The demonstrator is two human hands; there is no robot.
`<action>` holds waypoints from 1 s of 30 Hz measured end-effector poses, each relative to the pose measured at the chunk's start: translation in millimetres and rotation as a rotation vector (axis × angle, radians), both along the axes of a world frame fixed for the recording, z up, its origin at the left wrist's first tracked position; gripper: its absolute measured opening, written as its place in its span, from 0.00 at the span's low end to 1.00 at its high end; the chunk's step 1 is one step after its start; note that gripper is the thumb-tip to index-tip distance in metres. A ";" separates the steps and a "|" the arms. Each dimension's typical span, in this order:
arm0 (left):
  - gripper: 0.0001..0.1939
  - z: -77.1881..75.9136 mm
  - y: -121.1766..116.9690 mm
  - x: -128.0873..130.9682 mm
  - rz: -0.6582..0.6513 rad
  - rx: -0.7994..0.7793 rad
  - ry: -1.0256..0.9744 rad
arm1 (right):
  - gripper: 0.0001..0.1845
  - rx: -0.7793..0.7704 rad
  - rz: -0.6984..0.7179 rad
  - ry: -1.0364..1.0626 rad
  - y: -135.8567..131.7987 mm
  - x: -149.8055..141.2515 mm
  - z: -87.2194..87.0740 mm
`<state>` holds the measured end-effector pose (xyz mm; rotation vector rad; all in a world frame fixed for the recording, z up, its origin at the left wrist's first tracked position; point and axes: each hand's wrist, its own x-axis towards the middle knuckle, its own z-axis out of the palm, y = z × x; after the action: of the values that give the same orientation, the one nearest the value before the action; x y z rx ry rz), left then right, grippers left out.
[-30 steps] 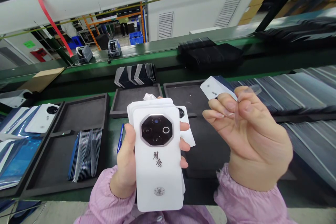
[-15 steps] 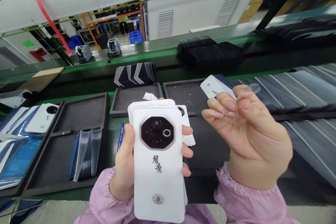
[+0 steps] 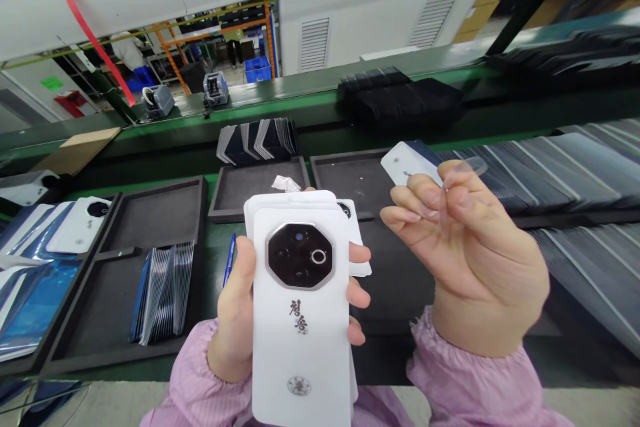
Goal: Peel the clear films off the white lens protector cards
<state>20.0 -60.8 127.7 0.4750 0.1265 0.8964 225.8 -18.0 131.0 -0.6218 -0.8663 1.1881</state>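
My left hand [image 3: 237, 320] is wrapped around a small stack of white phone back covers, thumb on one side and fingertips on the other. The top cover [image 3: 315, 360] faces me, with a dark octagonal camera panel [image 3: 300, 255], dark lettering and a round emblem. To the right, apart from the stack, my right hand [image 3: 485, 273] pinches a small piece of clear film [image 3: 473, 165] between thumb and forefinger. Part of the film hangs below the pinch. Behind that hand lies another white back cover [image 3: 407, 163]. One more pokes out beyond my left fingertips.
Dark trays [image 3: 205, 200] spread over the green bench, one holding a row of thin panels [image 3: 165, 293]. A blue pen [image 3: 230, 257] lies left of my hand. Crumpled white film [image 3: 286, 183] sits behind the stack. Rows of film-covered panels [image 3: 540, 170] line the right. Tape dispensers [image 3: 216, 88] stand behind.
My right hand has shifted slightly left and down with the clear film still pinched. The stack in my left hand is nearly where it was, tilted a touch differently.
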 end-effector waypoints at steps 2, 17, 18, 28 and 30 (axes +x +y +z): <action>0.36 -0.2 0.2 -0.5 -0.013 0.004 0.001 | 0.16 0.009 0.007 -0.008 0.2 -0.1 0.4; 0.38 -12.7 0.3 -9.0 -0.076 0.048 -0.003 | 0.15 -0.035 0.046 0.082 -3.7 -1.9 1.8; 0.38 -13.2 0.4 -9.5 -0.080 0.049 -0.005 | 0.15 -0.036 0.053 0.093 -4.0 -2.0 1.8; 0.35 -4.6 -1.2 -4.1 -0.009 0.037 0.007 | 0.15 -0.030 0.064 0.096 -4.1 -2.0 0.9; 0.34 -2.8 -0.5 -2.0 0.041 0.043 0.038 | 0.15 -0.030 0.051 0.086 -4.0 -2.2 0.8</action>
<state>18.0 -61.3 124.9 0.5313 0.1530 0.9323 223.5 -22.0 131.8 -0.5714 -0.7974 1.2666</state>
